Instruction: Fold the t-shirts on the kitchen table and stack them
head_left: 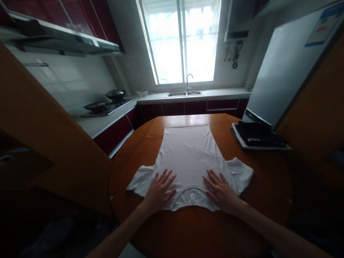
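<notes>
A white T-shirt lies spread out on a round wooden table, its collar towards me and its hem at the far side. Both sleeves stick out to the sides, somewhat creased. My left hand rests flat on the shirt left of the neckline, fingers spread. On the other side of the neckline, my right hand also lies flat with its fingers apart. Inside the collar a small pale label shows between the hands.
Folded dark and light clothes are stacked at the table's right edge, near a fridge. Beyond the table runs a counter with a sink under a window. Pans stand on the hob at the left.
</notes>
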The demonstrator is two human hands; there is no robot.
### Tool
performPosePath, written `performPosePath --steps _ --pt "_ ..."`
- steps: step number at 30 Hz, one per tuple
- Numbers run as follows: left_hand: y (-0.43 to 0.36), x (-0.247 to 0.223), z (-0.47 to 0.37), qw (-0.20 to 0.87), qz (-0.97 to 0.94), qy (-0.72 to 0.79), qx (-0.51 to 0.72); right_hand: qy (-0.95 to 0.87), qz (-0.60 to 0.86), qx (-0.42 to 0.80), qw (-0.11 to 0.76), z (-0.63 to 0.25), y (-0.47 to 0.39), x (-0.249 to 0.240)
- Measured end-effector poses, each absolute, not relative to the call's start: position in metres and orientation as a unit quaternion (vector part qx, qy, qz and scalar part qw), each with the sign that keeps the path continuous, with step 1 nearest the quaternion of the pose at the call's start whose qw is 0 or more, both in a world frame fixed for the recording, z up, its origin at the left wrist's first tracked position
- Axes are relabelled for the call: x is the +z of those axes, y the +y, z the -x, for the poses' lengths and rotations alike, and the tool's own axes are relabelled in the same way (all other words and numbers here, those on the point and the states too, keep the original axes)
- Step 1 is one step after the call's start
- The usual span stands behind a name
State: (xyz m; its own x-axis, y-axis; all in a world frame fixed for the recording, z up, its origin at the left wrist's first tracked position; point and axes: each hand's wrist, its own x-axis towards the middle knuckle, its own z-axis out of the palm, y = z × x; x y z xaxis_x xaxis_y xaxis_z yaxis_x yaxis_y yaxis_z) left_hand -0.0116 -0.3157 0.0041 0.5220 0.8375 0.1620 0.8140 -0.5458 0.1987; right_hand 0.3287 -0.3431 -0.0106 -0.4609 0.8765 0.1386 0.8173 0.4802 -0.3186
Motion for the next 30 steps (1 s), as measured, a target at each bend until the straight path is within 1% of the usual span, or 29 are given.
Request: performPosePath --steps 3,8,12,15,17,19,21,23,25,27,30 --pt "-0.326 0.008 0.010 0.043 -0.874 0.470 0.116 -0.857 0.484 0.106 0.141 -0.329 -0.352 -0.008" --pt "-0.348 0.008 0.011 0.071 -0.883 0.463 0.040 -0.857 0.487 0.120 0.117 -0.329 -0.371 -0.008" --pt "-0.374 0.006 0.017 0.061 -0.883 0.465 0.006 -0.859 0.481 0.134 0.111 -0.330 -0.402 -0.015" --pt "-0.390 0.007 0.021 0.060 -0.890 0.452 0.000 -0.856 0.479 0.154 0.119 -0.330 -0.422 -0.016" --pt "-0.390 0.011 0.022 0.065 -0.895 0.441 0.004 -0.845 0.488 0.170 0.141 -0.333 -0.421 -0.012" --pt "-0.376 0.017 0.019 0.067 -0.896 0.438 0.024 -0.823 0.511 0.173 0.177 -0.340 -0.401 -0.003" --pt "-0.348 0.024 0.010 0.064 -0.892 0.444 0.054 -0.793 0.548 0.161 0.212 -0.350 -0.362 0.006" --pt "-0.309 0.031 -0.005 0.060 -0.886 0.454 0.077 -0.760 0.595 0.143 0.219 -0.361 -0.310 0.014" --pt "-0.266 0.034 -0.024 0.064 -0.876 0.473 0.073 -0.736 0.640 0.118 0.187 -0.369 -0.256 0.018" --pt "-0.228 0.031 -0.044 0.064 -0.858 0.505 0.073 -0.731 0.663 0.086 0.135 -0.372 -0.208 0.018" --pt "-0.190 0.019 -0.065 0.041 -0.830 0.551 0.076 -0.741 0.659 0.072 0.109 -0.370 -0.158 0.012"
